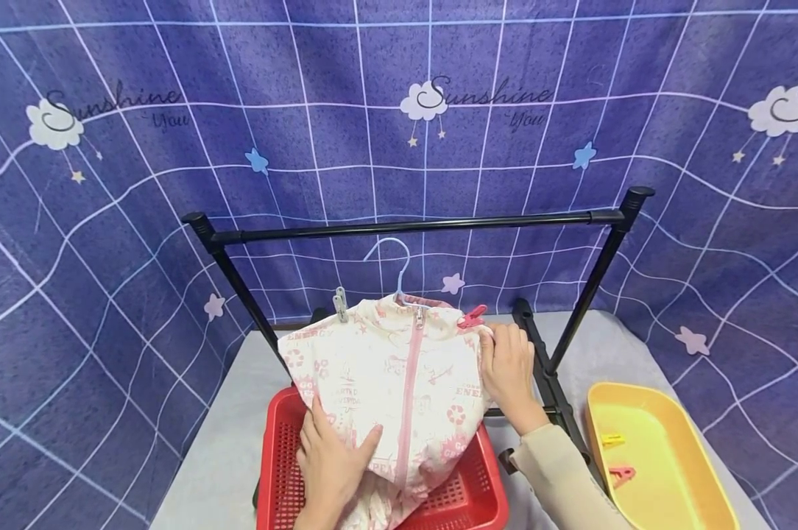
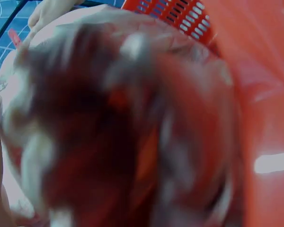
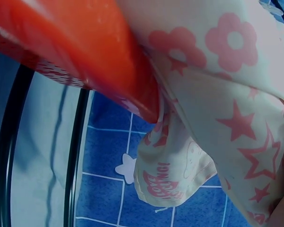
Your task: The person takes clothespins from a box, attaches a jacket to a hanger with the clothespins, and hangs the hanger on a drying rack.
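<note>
A white jacket (image 1: 366,375) with pink prints and a pink zipper hangs on a light blue hanger (image 1: 401,272), its lower part down in a red basket (image 1: 280,434). My left hand (image 1: 333,456) lies on the jacket's front, fingers extended and thumb spread. At the shoulder on the right, my right hand (image 1: 510,364) pinches the fabric. A pink clothespin (image 1: 473,316) sits just beside those fingers, clipped at that shoulder. On the other shoulder is a pale grey clothespin (image 1: 340,305). Fabric is blurred in the left wrist view; a printed sleeve (image 3: 165,175) dangles in the right wrist view.
Behind the jacket stands a black rack with a horizontal bar (image 1: 399,227). To the right, a yellow tray (image 1: 664,456) holds a yellow clothespin (image 1: 612,439) and a pink one. A purple-blue checked curtain (image 1: 372,125) hangs behind the pale table surface (image 1: 233,412).
</note>
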Action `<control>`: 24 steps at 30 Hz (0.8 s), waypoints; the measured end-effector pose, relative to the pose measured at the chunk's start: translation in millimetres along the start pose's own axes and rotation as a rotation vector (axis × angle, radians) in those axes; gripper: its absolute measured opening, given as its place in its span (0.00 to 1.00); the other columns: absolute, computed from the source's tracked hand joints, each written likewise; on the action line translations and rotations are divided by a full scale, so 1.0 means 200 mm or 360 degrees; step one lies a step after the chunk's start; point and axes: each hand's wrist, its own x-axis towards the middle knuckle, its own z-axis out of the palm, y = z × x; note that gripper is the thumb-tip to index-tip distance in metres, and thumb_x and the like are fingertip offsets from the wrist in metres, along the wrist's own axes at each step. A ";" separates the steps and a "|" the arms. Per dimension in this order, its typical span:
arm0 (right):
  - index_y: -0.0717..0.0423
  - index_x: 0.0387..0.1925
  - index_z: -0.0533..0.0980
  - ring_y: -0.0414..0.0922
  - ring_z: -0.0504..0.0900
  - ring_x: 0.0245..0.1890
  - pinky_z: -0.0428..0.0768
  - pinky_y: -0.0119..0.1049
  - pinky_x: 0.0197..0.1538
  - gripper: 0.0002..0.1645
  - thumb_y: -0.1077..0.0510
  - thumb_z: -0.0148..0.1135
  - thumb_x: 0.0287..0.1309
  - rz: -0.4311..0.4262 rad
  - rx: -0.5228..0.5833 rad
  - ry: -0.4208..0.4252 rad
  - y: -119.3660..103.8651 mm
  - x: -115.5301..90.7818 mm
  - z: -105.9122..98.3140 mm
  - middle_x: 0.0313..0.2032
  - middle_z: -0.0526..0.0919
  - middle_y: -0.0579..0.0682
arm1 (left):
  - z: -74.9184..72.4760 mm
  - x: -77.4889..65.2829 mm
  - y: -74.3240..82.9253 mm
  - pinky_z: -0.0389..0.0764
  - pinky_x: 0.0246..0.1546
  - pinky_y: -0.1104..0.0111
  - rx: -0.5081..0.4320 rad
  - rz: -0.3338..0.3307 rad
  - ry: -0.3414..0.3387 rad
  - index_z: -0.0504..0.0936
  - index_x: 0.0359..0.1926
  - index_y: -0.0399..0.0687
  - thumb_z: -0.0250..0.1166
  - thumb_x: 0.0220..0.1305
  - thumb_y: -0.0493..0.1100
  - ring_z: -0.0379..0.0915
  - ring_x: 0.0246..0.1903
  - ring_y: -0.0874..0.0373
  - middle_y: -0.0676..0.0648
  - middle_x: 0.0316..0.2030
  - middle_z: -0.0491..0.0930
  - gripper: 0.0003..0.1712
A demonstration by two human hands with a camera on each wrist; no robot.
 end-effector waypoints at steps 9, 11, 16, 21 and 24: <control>0.62 0.37 0.73 0.59 0.68 0.28 0.60 0.48 0.31 0.20 0.49 0.47 0.75 0.0046 -0.0029 0.0010 -0.01 0.00 0.02 0.28 0.69 0.57 | 0.07 -0.08 0.04 0.64 0.53 0.37 -0.0024 0.0060 0.0005 0.46 0.74 0.30 0.75 0.37 0.74 0.59 0.62 0.32 0.25 0.62 0.61 0.79; 0.62 0.37 0.73 0.58 0.68 0.28 0.59 0.48 0.31 0.18 0.50 0.49 0.74 0.0054 -0.0030 0.0023 -0.01 0.00 0.02 0.28 0.70 0.57 | 0.08 -0.10 0.05 0.65 0.52 0.39 0.0009 0.0082 -0.0005 0.46 0.74 0.30 0.74 0.33 0.77 0.60 0.61 0.33 0.25 0.62 0.62 0.82; 0.62 0.37 0.74 0.58 0.68 0.29 0.59 0.49 0.31 0.18 0.51 0.50 0.73 0.0062 -0.0062 0.0037 -0.02 0.00 0.04 0.28 0.71 0.58 | 0.12 -0.13 0.07 0.66 0.48 0.42 0.0030 0.0146 -0.0029 0.46 0.74 0.32 0.72 0.27 0.82 0.63 0.57 0.36 0.29 0.58 0.63 0.86; 0.63 0.37 0.73 0.59 0.67 0.29 0.59 0.50 0.32 0.18 0.51 0.49 0.74 0.0053 -0.0094 0.0042 -0.03 0.01 0.04 0.28 0.70 0.58 | 0.14 -0.15 0.10 0.66 0.50 0.41 0.0010 0.0155 -0.0057 0.43 0.76 0.34 0.73 0.21 0.83 0.62 0.56 0.36 0.29 0.59 0.61 0.90; 0.63 0.36 0.73 0.59 0.68 0.29 0.59 0.50 0.31 0.17 0.52 0.50 0.73 0.0042 -0.0102 0.0050 -0.03 0.01 0.05 0.28 0.70 0.59 | 0.15 -0.15 0.12 0.66 0.51 0.40 0.0021 0.0157 -0.0082 0.40 0.76 0.36 0.75 0.17 0.83 0.61 0.57 0.35 0.28 0.61 0.58 0.93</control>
